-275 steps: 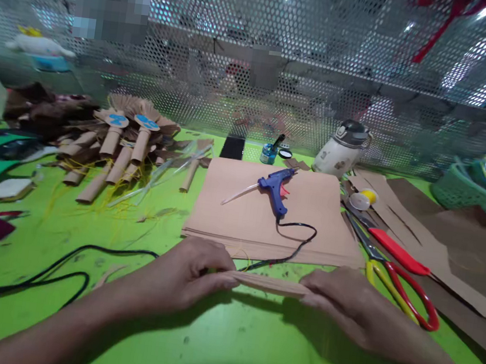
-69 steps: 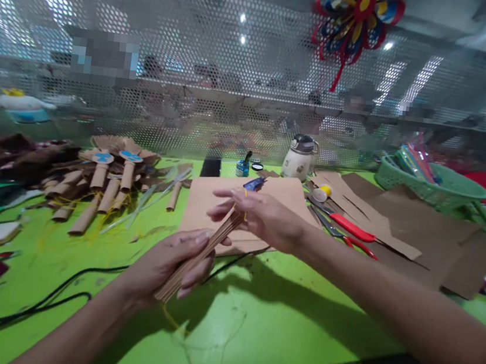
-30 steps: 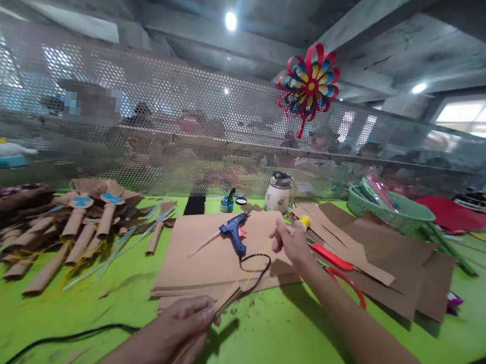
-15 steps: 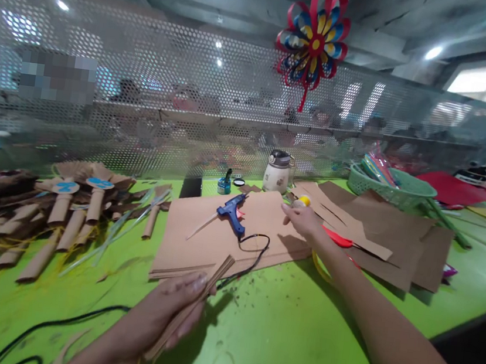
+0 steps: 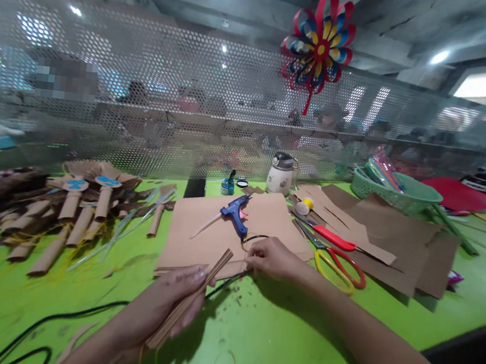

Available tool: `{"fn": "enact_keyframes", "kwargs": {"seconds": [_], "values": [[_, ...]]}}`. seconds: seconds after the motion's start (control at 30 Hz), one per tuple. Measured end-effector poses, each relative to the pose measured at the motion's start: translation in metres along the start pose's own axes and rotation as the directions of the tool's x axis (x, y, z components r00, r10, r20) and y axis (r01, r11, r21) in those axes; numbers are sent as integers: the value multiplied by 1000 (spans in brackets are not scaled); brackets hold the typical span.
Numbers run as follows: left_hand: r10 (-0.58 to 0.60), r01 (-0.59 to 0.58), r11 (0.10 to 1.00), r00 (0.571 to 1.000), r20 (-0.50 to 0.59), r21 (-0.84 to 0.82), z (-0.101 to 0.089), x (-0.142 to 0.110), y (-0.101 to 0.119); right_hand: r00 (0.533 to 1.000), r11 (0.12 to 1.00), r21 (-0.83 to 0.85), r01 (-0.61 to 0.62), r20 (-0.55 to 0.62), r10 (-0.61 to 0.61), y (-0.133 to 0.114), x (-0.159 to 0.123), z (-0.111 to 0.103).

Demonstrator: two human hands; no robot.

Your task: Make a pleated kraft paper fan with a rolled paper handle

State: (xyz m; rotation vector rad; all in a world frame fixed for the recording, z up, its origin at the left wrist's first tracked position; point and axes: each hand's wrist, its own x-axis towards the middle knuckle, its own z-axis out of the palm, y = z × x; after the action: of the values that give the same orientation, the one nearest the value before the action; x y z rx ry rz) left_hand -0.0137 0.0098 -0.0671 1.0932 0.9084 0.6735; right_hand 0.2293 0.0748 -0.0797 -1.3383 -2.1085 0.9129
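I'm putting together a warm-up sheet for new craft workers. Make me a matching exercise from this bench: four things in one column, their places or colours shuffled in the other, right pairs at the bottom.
Things
1. glue gun
2. folded paper
3. scissors
4. jug

Places or colours
A. gripped in the left hand
B. pale with a dark top
C. lying on the brown sheets
D. red and yellow at one end

Right pairs: 1-C, 2-A, 3-D, 4-B
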Motion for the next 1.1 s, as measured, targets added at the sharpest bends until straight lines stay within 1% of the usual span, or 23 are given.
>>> {"fn": "enact_keyframes", "kwargs": {"seconds": [0.07, 0.1, 0.17, 0.27, 0.37, 0.5, 0.6, 0.7, 0.83, 0.93, 1.0, 1.1], "values": [[0, 0, 1000, 1000, -3, 4, -1, 0, 0, 1000, 999, 29, -16, -5, 16, 2, 2, -2], [4, -4, 1000, 1000, -5, 8, -2, -1, 0, 999, 999, 36, -23, -30, 24, 2, 2, -7], [17, -17, 1000, 1000, -4, 20, -1, -2, 0, 993, 999, 35, -29, -116, 33, 1, 1, -22], [29, -29, 999, 999, 20, 41, 1, -4, 1, 965, 1000, 5, -12, -263, 13, -2, -2, -43], [21, -23, 999, 999, 41, 47, 5, -6, 1, 938, 999, -44, 6, -346, -20, 1, -2, -52], [-7, 6, 999, 1000, 28, 34, 10, -7, 3, 933, 992, -122, -11, -358, -33, 17, 9, -47], [-3, 3, 1000, 999, 42, 10, 11, -8, 4, 945, 986, -164, -29, -325, -26, 31, 20, -42], [15, -15, 1000, 999, 40, 1, 11, -7, 5, 957, 981, -191, -42, -289, -15, 36, 30, -41], [16, -16, 1000, 1000, -5, -18, 9, -7, 5, 962, 978, -200, -53, -274, -4, 35, 34, -44], [-5, 5, 1000, 1000, -21, -17, 6, -8, 7, 960, 983, -178, -36, -279, -15, 32, 31, -45], [-3, 2, 1000, 999, -36, -27, 4, -8, 8, 953, 989, -147, -24, -301, -21, 25, 25, -46], [44, -48, 997, 997, -65, -63, 2, -7, 8, 930, 997, -73, -25, -368, -3, 7, 10, -44]]}}
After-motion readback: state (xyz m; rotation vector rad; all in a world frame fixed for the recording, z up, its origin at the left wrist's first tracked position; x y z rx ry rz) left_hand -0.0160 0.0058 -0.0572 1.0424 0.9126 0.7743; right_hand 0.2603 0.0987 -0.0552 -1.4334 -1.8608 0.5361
